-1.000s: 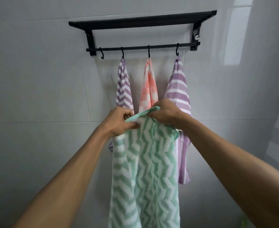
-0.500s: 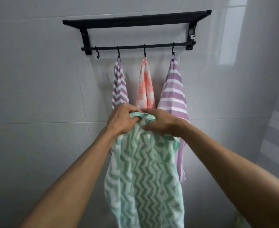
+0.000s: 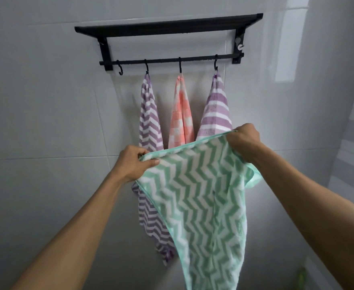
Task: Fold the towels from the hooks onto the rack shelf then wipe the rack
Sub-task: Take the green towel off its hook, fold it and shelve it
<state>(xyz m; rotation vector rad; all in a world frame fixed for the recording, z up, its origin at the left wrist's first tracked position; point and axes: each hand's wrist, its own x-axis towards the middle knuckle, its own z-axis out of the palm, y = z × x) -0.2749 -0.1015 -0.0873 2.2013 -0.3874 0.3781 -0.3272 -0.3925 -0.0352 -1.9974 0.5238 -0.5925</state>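
Green towel (image 3: 201,197) is hanging limp and light; I am pinching its top corners, left hand (image 3: 133,162) and right hand (image 3: 244,141) each gripping cloth.

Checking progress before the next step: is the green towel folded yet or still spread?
Spread, not folded. The left hand and right hand hold the green towel apart by its top edge; it hangs as one open sheet.

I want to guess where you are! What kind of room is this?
Probably a bathroom: glossy pale wall tiles, a black wall-mounted metal rack with hooks, and striped towels hanging there, like the purple zigzag towel.
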